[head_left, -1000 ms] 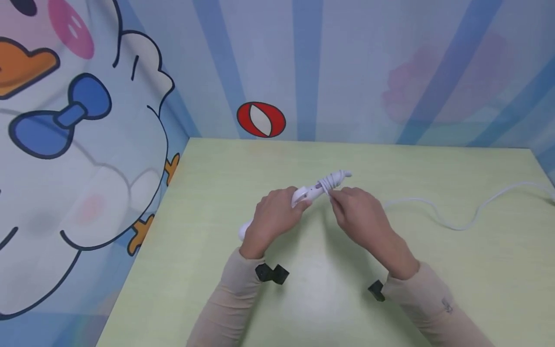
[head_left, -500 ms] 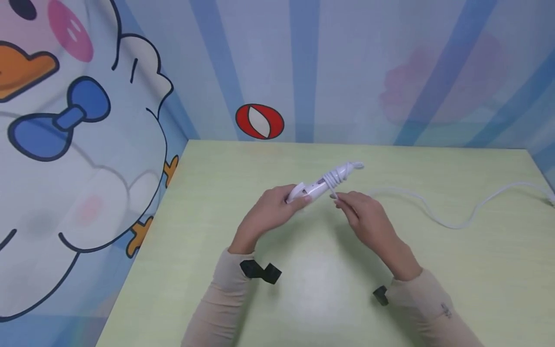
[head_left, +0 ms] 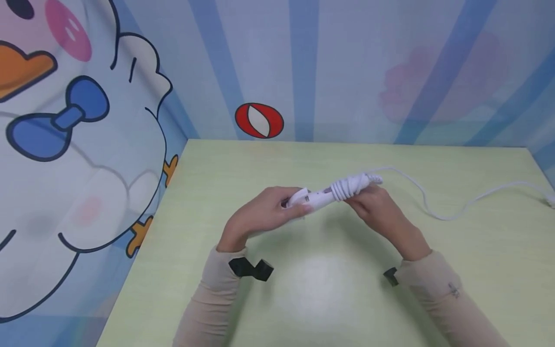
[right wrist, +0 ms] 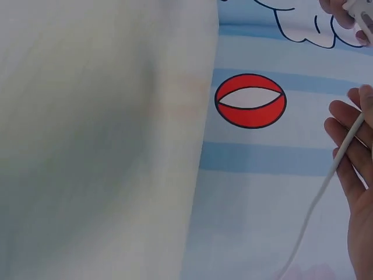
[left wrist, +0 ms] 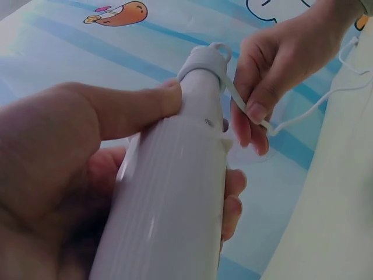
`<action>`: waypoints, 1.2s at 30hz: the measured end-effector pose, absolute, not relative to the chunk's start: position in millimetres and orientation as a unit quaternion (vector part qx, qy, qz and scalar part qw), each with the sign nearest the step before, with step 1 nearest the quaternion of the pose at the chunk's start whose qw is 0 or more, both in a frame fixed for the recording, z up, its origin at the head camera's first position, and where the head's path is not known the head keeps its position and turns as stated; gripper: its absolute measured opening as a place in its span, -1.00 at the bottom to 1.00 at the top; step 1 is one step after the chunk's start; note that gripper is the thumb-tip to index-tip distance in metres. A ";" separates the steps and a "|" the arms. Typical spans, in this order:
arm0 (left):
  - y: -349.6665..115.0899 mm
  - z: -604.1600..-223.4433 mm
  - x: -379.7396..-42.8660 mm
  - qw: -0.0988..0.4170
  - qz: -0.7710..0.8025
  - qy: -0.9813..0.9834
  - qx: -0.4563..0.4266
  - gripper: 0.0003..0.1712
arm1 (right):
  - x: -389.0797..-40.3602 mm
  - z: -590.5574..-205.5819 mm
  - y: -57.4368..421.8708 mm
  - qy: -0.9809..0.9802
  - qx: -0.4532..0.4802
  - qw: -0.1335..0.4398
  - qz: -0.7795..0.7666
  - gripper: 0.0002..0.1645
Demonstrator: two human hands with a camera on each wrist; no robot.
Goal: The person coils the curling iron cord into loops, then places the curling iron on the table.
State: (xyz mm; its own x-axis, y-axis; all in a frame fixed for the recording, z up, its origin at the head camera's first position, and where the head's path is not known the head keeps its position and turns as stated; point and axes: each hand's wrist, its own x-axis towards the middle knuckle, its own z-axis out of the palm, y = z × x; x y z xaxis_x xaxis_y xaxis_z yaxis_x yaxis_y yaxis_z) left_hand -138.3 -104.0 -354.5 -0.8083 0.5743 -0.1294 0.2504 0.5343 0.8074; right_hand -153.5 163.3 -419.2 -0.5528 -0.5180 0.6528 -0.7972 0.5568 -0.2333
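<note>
My left hand (head_left: 264, 209) grips a white curling iron (head_left: 321, 198), with the thumb along its top near a small lever; the left wrist view shows its thick ribbed body (left wrist: 169, 192). The handle end points to the right and is wrapped in several turns of white cord (head_left: 349, 187). Just below the wrapped end, my right hand (head_left: 381, 207) pinches the cord between thumb and fingers. In the left wrist view this stretch of cord (left wrist: 236, 96) runs from the handle to the right hand. The right wrist view shows the cord (right wrist: 326, 186) crossing the fingers.
Loose cord (head_left: 433, 214) trails over the pale green table (head_left: 312, 299) towards its right edge, where the plug end (head_left: 549, 200) lies. A blue striped wall (head_left: 347, 72) stands behind the table, and a cartoon-printed wall (head_left: 108, 202) closes the left side.
The right hand has carried the cord round to beneath the handle end. Both hands have spread slightly apart, the handle end has shifted right, and the trailing cord has moved.
</note>
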 end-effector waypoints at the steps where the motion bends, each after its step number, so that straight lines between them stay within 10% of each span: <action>1: -104.9 -353.2 -138.0 0.197 0.417 0.852 0.249 -0.77 | -154.0 -416.3 164.5 -0.842 0.395 0.259 0.261 -0.53; 3: -106.3 -350.6 -137.5 0.203 0.411 0.849 0.262 -0.76 | -155.4 -411.0 166.8 -0.843 0.406 0.246 0.254 -0.76; 6: -107.7 -346.5 -136.4 0.209 0.396 0.846 0.289 -0.74 | -156.3 -402.7 170.0 -0.833 0.428 0.224 0.269 -0.51; 18: -104.2 -330.4 -119.8 0.215 0.302 0.849 0.377 -0.76 | -168.9 -380.0 180.5 -0.802 0.503 0.225 0.232 -0.56; 36: -71.0 -351.9 -112.3 0.076 0.070 0.972 0.211 -0.59 | -161.3 -358.6 154.9 -0.884 0.421 0.144 0.146 -0.86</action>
